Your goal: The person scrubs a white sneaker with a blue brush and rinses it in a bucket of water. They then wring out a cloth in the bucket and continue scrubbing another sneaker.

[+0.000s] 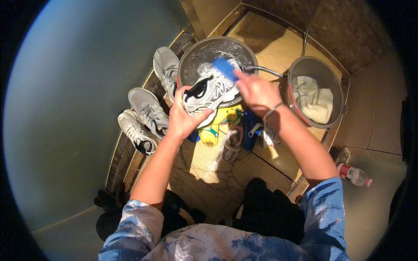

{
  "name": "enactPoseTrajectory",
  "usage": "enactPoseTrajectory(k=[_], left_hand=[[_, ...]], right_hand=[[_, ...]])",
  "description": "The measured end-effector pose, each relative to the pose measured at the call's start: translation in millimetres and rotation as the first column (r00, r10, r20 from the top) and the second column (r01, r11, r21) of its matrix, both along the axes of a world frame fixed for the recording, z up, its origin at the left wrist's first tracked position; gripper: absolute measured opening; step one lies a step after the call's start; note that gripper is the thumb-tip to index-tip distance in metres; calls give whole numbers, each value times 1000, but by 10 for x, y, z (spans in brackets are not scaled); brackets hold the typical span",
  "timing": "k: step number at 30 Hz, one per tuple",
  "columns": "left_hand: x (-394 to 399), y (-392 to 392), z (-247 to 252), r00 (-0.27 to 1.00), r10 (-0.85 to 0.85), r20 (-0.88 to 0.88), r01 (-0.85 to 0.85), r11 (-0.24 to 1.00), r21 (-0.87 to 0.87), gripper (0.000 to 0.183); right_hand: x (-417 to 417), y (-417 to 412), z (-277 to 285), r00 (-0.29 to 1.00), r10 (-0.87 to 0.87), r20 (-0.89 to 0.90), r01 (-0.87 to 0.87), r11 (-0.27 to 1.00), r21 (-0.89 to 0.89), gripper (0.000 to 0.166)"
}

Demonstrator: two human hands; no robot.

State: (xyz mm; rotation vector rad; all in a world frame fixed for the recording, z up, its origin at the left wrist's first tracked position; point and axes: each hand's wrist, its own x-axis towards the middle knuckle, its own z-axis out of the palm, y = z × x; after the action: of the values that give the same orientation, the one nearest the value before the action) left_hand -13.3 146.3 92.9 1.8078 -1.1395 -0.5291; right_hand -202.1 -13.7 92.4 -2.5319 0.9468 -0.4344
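Note:
My left hand (184, 119) grips the heel of a white sneaker (217, 89) with black lining and dark trim. The shoe is tilted over the near rim of a grey bucket (251, 58) that has water in it. My right hand (259, 91) holds a blue scrubbing brush (225, 68), blurred, against the sneaker's toe end. The brush and my fingers hide part of the toe. A metal shower hose (266, 70) runs over the bucket's right rim.
Left of the bucket stand several sneakers, among them a grey one (145, 102) and a cream one (134, 127). Yellow clogs (209, 135), a small shoe (232, 143) and blue footwear (249, 130) lie below. At right are a second bucket (295, 104) holding pale cloth (315, 101) and a plastic bottle (356, 174).

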Motion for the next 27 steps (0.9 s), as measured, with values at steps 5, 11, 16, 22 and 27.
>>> enactPoseTrajectory(k=[5, 11, 16, 22, 27], left_hand=[[-23, 49, -119, 998, 27, 58, -26, 1000, -18, 79], [-59, 76, -196, 999, 21, 30, -21, 1000, 6, 84], [-74, 68, -177, 998, 42, 45, -41, 999, -24, 82], [-75, 68, -185, 999, 24, -33, -25, 999, -29, 81], [-97, 62, -185, 993, 32, 113, -31, 999, -10, 80]], right_hand=[[-45, 170, -68, 983, -13, 181, -18, 986, 165, 37], [-102, 116, -174, 942, 109, 318, -168, 972, 163, 35], [-93, 70, -122, 983, -97, -158, 104, 994, 34, 40], [56, 116, -53, 947, 264, 181, -291, 947, 137, 41], [115, -84, -138, 995, -96, 42, 101, 984, -147, 36]])
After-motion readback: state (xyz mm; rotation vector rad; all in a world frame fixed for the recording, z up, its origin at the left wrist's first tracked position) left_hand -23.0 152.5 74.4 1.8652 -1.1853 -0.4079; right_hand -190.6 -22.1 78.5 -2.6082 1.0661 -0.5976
